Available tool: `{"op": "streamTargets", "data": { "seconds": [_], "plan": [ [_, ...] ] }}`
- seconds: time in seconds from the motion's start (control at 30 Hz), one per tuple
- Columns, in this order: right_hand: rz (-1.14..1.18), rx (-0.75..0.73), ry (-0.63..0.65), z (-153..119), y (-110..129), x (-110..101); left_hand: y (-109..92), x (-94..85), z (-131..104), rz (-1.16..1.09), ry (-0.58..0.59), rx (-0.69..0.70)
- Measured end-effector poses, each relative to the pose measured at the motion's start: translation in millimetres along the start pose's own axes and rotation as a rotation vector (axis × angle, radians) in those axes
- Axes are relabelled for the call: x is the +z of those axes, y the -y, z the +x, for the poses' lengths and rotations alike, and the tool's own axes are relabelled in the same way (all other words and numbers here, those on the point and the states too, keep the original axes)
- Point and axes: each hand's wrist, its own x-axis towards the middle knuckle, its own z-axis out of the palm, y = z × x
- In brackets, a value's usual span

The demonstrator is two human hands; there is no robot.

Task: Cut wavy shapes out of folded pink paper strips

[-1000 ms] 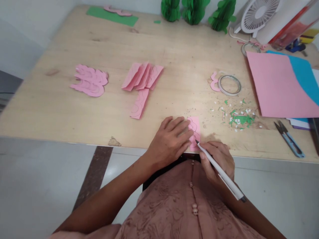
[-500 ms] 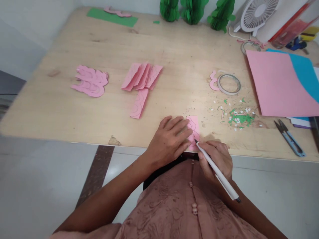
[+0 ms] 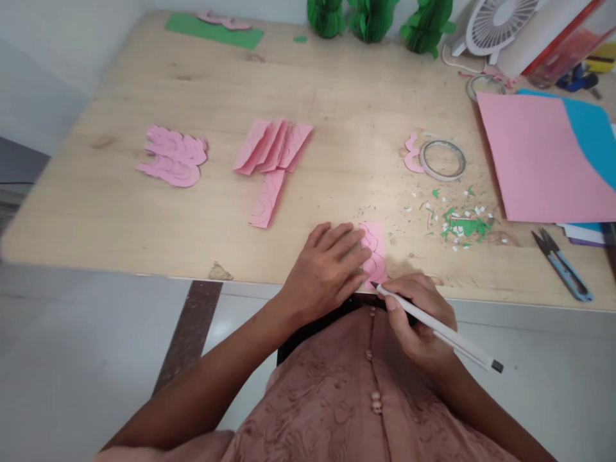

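Note:
A narrow pink paper strip (image 3: 376, 247) lies at the table's front edge, with a wavy dark line drawn down it. My left hand (image 3: 330, 263) lies flat with fingers stretched out, its fingertips on the strip's left side. In my right hand (image 3: 423, 314) is a white pen (image 3: 433, 326), its dark tip at the strip's lower end. Left of centre rest folded pink paper strips (image 3: 274, 147) with similar curves drawn on them. Farther left is a pile of wavy pink paper cutouts (image 3: 174, 157).
Right of the strip are a tape roll (image 3: 422, 160), green and white paper scraps (image 3: 464, 226), thread snips (image 3: 563, 266) and pink paper sheets (image 3: 543, 160). Green paper trees (image 3: 373, 19) and a white fan (image 3: 500, 25) stand at the back. A green paper strip (image 3: 212, 31) lies back left.
The pen tip has moved down the strip, lengthening the drawn line, and the pen's back end has swung right and up. My left hand stays in place.

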Motion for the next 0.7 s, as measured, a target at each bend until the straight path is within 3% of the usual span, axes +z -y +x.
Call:
{"op": "streamTargets", "data": {
  "seconds": [0.7],
  "plan": [
    [-0.112, -0.077, 0.031, 0.9, -0.8, 7.2, 0.3, 0.6, 0.3, -0.015, -0.003, -0.006]
  ]
}}
